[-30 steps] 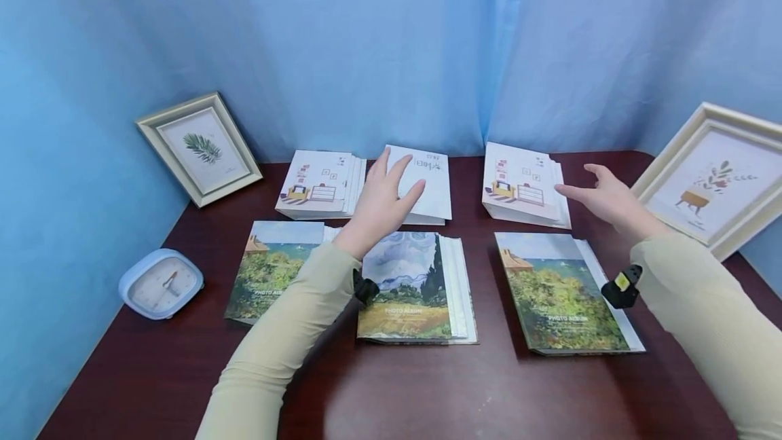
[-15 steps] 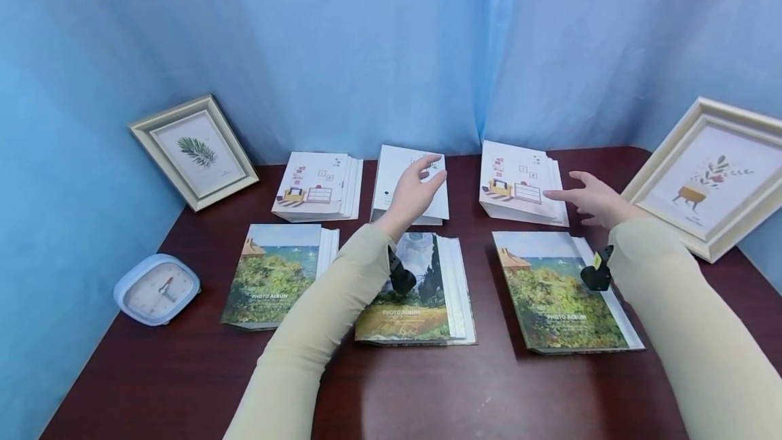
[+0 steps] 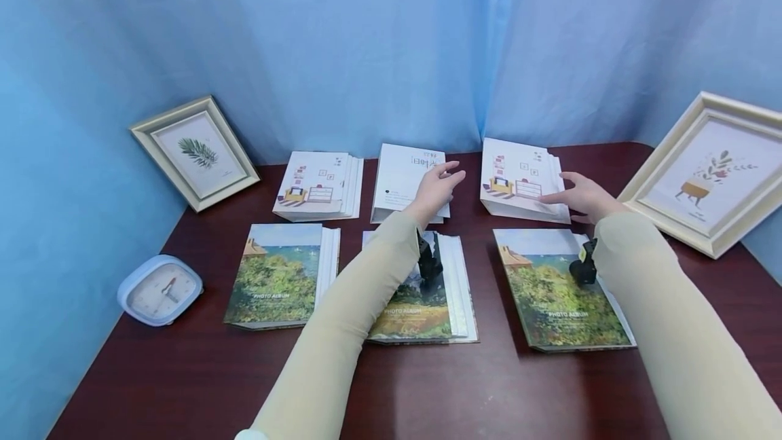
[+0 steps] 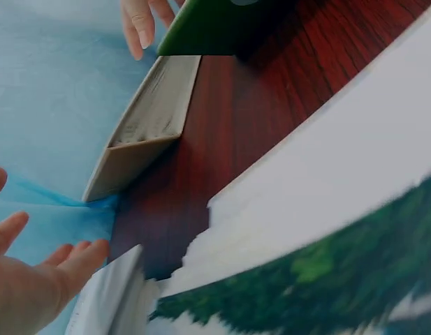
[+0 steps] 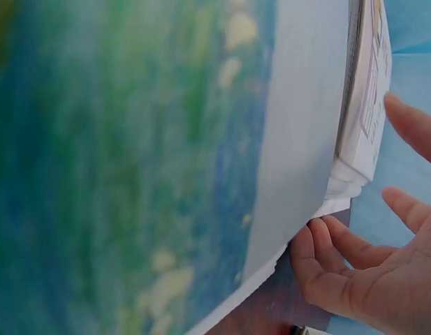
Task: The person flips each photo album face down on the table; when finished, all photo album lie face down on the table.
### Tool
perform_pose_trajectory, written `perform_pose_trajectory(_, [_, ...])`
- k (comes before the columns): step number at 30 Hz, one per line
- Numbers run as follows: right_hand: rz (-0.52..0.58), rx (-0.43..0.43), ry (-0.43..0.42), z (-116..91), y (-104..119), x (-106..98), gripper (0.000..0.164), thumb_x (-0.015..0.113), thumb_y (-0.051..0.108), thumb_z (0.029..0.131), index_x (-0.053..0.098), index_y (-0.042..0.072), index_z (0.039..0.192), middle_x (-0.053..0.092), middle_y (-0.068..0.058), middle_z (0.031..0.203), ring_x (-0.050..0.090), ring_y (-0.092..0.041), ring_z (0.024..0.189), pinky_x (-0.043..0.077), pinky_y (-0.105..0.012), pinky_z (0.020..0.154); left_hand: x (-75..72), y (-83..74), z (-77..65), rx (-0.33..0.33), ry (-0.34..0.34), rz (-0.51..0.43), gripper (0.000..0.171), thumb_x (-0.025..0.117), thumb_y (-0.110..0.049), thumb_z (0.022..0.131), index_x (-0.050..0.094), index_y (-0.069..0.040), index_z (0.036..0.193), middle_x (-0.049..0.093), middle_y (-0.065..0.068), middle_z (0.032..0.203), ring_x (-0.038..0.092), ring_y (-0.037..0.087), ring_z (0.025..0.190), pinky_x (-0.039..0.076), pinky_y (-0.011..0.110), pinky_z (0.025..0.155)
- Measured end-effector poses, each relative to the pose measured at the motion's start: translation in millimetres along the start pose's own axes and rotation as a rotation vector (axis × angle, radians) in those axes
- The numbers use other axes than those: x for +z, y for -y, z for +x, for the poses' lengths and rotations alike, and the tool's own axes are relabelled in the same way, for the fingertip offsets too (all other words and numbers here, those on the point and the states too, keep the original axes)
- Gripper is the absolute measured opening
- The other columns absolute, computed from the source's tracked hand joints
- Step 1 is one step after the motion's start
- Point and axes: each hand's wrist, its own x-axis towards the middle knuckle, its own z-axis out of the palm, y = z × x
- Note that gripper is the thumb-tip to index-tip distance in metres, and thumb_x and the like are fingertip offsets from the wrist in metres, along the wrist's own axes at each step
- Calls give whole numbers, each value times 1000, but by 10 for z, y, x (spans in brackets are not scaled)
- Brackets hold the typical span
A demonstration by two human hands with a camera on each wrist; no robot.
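My left hand hovers over the right edge of the middle white album, fingers spread toward the gap beside it. In the left wrist view, that hand has its fingers apart with nothing between them. My right hand is at the right side of another white album with a yellow armchair and drawer chest on its cover. Its thumb overlaps the cover's lower right, and the other fingers are beside the page edges. In the right wrist view, the right hand shows thumb and forefinger spread apart.
A third white album lies back left. In front lie painted photo albums: one left, one in the middle under the left forearm, one right. A blue clock and two picture frames flank them.
My left hand has moved right, across the middle white album to its right edge. My right hand has shifted left, its thumb coming over the right white album's cover.
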Motion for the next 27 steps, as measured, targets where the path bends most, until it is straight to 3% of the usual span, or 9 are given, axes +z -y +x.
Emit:
perform_pose_trajectory(9, [-115,-14,40,0,76,18,96,66,27,88,-2,2,151,-3,-33,152,13,-52,137,23,-64,106,119,21,73,-31,-16,-81,44,55,-23,97,48,-12,139,48,14,139,50,29,125,47,38,98])
perform_pose_trajectory(20, [-197,0,39,10,137,-1,87,64,22,89,7,0,151,6,-37,149,20,-51,132,31,-62,103,373,2,170,-78,56,-111,44,54,-16,97,46,-11,140,47,17,138,50,29,125,48,43,96])
perform_pose_trajectory(27, [-203,-6,34,36,134,26,82,65,20,89,13,0,150,5,-36,150,19,-49,132,27,-61,106,465,75,190,-112,116,-111,42,52,-16,98,47,-10,140,52,16,132,55,27,119,47,44,96])
